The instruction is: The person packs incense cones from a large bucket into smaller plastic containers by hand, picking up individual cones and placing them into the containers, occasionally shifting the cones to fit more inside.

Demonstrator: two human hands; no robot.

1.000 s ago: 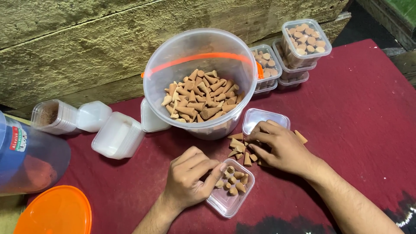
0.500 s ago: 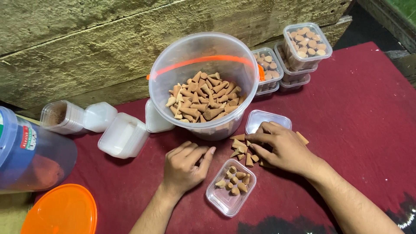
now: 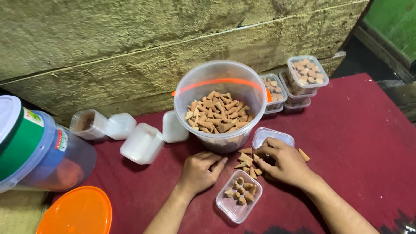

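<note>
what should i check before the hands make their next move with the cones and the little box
1. Small clear box upright and open: ok, it lies lidless on the red cloth with several cones in it.
2. Room left in that box: ok, only one loose layer inside.
3. Loose cones within reach: ok, a small pile lies under the right hand fingertips.
4. Left hand steadying the box: not ok, it rests on the cloth beside the box, not touching it.
5. Right hand gripping a cone: cannot tell, its fingers cover the pile.
6. Big tub stocked: ok, many cones in it.
</note>
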